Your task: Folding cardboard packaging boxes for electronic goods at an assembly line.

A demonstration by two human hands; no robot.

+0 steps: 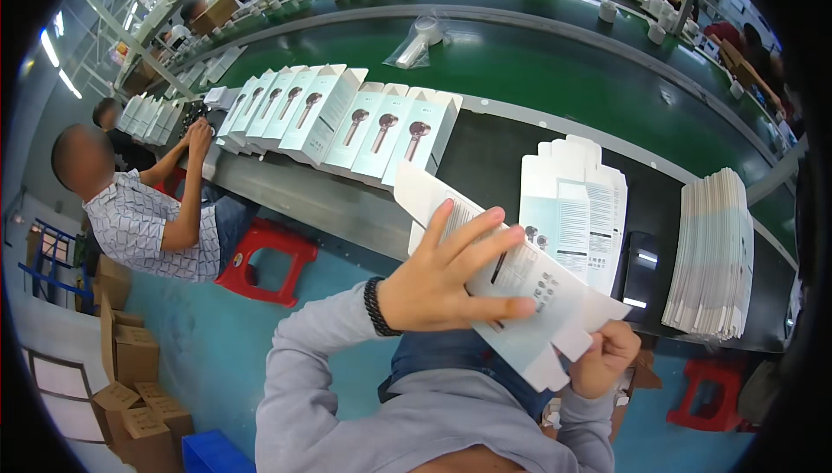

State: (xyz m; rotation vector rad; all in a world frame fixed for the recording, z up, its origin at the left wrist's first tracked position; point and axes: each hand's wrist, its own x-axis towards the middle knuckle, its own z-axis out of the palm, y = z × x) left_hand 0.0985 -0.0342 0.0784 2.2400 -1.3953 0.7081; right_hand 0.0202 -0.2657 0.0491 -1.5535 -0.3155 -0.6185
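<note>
A partly unfolded pale blue and white carton [517, 334] tilts in front of my body, with end flaps sticking out at both ends. My left hand [455, 274] lies across its printed face, fingers spread and stretched out. At the lower right end my right hand [604, 360] is closed, pinching a white flap of the carton. Just beyond, a few flat cartons [598, 204] of the same kind lie on the black work surface. A dark phone-like slab [640, 269] rests to their right.
A thick stack of flat cartons [712, 256] stands at the right. Rows of upright boxes [364, 130] fill the left of the bench. Beyond runs a green conveyor [537, 65] with a bagged white appliance [422, 42]. A seated co-worker [156, 204] is left, near a red stool [269, 260].
</note>
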